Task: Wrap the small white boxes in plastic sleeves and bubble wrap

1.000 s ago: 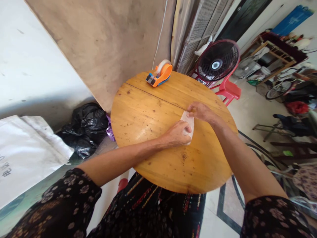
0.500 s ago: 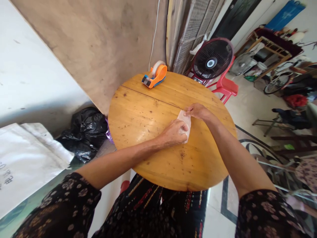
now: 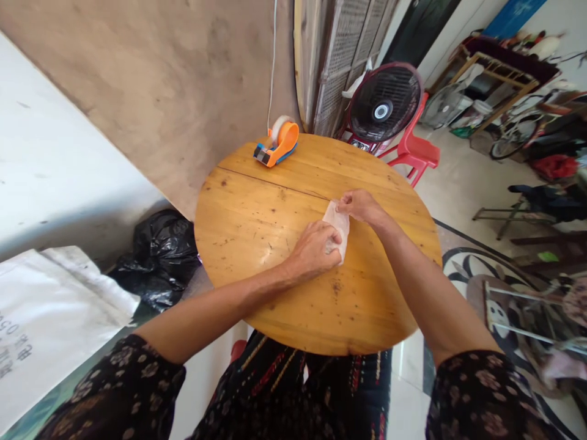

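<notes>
A thin, pale white folded sheet [image 3: 340,226] lies on the round wooden table [image 3: 238,226]; I cannot make out its material. My left hand [image 3: 316,247] rests over its lower left part, fingers curled with the thumb close to the index finger. At the sheet's upper corner, my right hand [image 3: 360,205] pinches the edge between thumb and fingertips. Part of the sheet is hidden beneath the left fingers. Farther back on the table stands an orange and blue tape dispenser [image 3: 285,145] with a roll of clear tape, out of reach of both hands' present grip.
Behind the table are a dark red fan [image 3: 384,104] and a red plastic chair [image 3: 419,150]. Black plastic bags [image 3: 160,253] and a large white sack [image 3: 59,311] lie to the left. A wooden panel [image 3: 183,79] leans behind the table's left side.
The camera view has shifted slightly, so the whole scene sits a little differently. Both hands keep nearly the same hold on the sheet.
</notes>
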The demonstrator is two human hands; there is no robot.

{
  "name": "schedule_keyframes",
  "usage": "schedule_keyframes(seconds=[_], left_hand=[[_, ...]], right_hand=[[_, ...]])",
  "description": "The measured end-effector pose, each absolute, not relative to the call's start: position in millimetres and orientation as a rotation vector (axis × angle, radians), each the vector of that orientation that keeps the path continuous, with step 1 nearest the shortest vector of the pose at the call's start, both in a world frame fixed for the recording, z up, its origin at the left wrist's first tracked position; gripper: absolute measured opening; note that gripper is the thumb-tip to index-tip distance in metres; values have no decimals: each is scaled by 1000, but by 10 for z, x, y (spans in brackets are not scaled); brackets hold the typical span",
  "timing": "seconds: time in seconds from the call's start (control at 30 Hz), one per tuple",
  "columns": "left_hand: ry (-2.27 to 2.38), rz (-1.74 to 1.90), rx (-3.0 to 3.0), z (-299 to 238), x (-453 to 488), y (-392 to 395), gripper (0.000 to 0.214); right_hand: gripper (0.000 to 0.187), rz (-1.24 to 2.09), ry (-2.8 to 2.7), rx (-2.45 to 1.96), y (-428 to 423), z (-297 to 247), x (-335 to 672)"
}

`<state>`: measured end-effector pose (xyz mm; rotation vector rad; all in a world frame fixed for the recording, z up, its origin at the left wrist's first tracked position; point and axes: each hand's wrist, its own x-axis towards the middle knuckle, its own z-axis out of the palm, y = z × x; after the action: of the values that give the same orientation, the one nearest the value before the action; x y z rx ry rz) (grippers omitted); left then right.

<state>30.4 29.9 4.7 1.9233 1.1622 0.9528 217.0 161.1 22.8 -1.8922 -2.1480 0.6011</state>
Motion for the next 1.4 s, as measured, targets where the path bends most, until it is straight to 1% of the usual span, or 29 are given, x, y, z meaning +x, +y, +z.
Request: schedule_keyframes(seconds=[0.13,0.33,0.4,0.6,0.93,1.1,1.27,1.3,1.4], left_hand=[[1163,955,1932,15,312,296,23],[1189,949,1905,25,311,269,22],[1199,935,1911,31,309,263,21],[1237,942,2018,44,287,271,18],[1125,885,2102,78,252,348,14],[1139,820,2019,59,248,391,26],[1111,802,1980,22,250,418,58],[1091,802,2004,17,249,423,61],[1014,784,2123,4,242,436,56]], right_hand=[[7,702,-2020,-1795,1601,190,2152],[23,851,-1800,-1726,1627,57,2103],[24,812,-1807,-1740,1618,21,2096],[27,495,-1869,-1764,1557,-79,2075],[30,445,-1876,-1756,1530,-93,2069],[33,409,-1880,-1783,1515,-89,2045],[34,376,-1894,-1795,1493,-76,2021],[34,367,-1899,-1794,1489,-76,2017],[34,345,-1906,-1803,1482,-80,2008]])
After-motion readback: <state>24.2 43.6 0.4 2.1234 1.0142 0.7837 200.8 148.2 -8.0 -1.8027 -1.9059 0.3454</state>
